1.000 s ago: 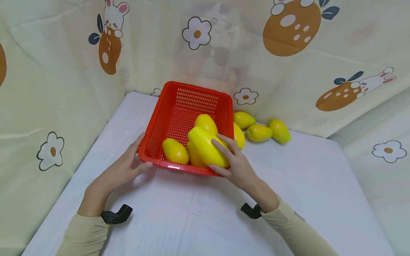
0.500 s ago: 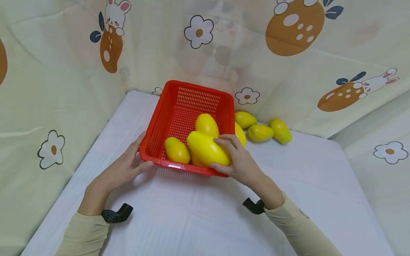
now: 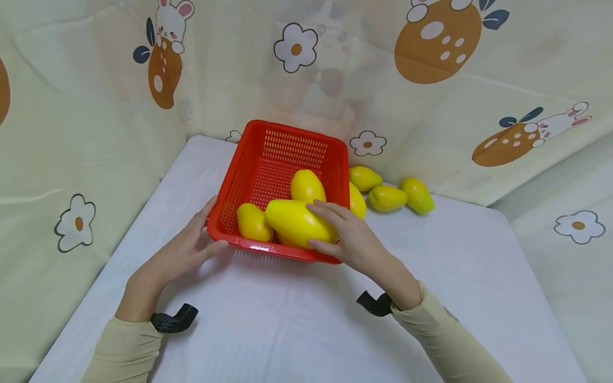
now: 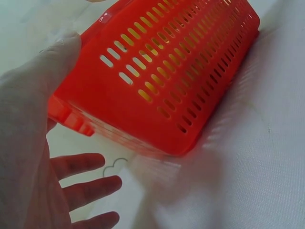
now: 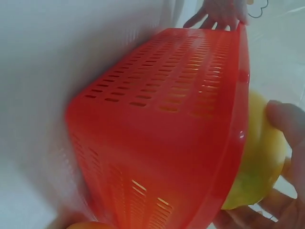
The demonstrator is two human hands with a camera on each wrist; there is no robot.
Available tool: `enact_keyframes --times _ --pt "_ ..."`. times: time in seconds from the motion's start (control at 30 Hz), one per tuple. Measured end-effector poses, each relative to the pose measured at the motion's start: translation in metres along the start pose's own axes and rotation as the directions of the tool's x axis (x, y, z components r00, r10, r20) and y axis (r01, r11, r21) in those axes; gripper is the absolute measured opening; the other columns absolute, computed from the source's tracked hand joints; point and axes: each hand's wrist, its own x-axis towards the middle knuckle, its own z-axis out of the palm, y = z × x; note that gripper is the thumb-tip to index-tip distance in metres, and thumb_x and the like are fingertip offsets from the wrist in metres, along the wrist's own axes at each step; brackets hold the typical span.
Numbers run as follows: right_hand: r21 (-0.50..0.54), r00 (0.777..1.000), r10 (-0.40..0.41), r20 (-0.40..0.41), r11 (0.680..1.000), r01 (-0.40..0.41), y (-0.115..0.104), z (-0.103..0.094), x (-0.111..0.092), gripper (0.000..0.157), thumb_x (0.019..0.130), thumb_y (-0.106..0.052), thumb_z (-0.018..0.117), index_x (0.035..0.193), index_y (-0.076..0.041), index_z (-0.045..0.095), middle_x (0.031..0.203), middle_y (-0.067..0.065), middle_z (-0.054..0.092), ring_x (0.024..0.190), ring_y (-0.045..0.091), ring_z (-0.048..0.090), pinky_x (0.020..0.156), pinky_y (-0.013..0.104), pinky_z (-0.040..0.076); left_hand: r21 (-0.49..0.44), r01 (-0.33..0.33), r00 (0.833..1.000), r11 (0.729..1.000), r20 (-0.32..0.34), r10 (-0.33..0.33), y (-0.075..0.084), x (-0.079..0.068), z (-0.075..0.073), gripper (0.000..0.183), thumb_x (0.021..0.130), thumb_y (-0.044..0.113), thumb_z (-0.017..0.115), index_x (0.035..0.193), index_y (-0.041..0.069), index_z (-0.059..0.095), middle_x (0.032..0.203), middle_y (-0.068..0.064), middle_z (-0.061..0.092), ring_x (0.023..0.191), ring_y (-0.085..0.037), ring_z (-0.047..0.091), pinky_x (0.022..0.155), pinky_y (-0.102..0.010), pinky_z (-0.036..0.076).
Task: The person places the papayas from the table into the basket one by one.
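Note:
A red plastic basket (image 3: 276,249) with slotted walls stands on the table. My left hand (image 3: 184,250) holds its near left corner, thumb on the front rim; in the left wrist view, three fingers extend free below the rim. My right hand (image 3: 351,234) grips a large yellow mango (image 3: 297,221) inside the basket's near right part, thumb on the near side and fingers over the top. Beside it a smaller mango (image 3: 254,222) lies at the front left, and another mango (image 3: 307,185) sits behind. Part of a further mango is hidden underneath the gripped one.
Right of the basket, several mangoes lie on the white table (image 3: 460,276): a partly hidden mango (image 3: 356,201) against its wall, two mangoes side by side, and a greenish-tipped mango (image 3: 417,196) farthest right. A printed curtain (image 3: 230,69) hangs behind the table.
The large mango has turned from slanting to nearly crosswise and shifted left in my right hand. The small front-left mango has moved slightly left. My left hand has stayed at the corner.

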Motion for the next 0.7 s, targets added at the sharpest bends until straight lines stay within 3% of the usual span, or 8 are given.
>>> enact_keyframes --times 0.17,0.33,0.7 --pt "-0.05 0.999 0.046 -0.015 0.998 -0.047 0.0 0.001 0.003 0.069 0.085 -0.036 0.07 0.146 -0.029 0.039 0.148 0.009 0.037 0.126 0.03 0.045 0.098 0.046 0.049 0.003 -0.009 1.0 1.0 -0.001 0.009 0.0 0.002 0.0 0.096 0.083 0.048 0.067 0.149 0.043 -0.003 0.16 0.007 0.009 0.147 -0.025 0.015 0.1 -0.057 0.041" --pt "-0.12 0.993 0.09 -0.08 0.988 -0.099 0.008 0.003 0.008 0.07 0.086 -0.027 0.071 0.147 -0.022 0.037 0.139 0.016 0.037 0.114 0.031 0.05 0.093 0.042 0.053 0.013 0.001 1.0 1.0 -0.003 -0.001 -0.001 0.003 0.0 0.098 0.081 0.052 0.067 0.15 0.043 -0.003 0.16 0.005 0.01 0.146 -0.026 0.017 0.096 -0.055 0.046" --pt "-0.063 0.982 0.141 -0.128 0.987 -0.15 0.018 0.009 0.012 0.054 0.086 -0.022 0.07 0.136 -0.017 0.051 0.135 0.012 0.044 0.11 0.029 0.055 0.088 0.042 0.056 0.004 -0.016 1.0 1.0 -0.002 0.016 -0.002 0.003 0.001 0.098 0.083 0.047 0.068 0.149 0.043 -0.003 0.16 0.008 0.008 0.147 -0.023 0.014 0.102 -0.056 0.041"
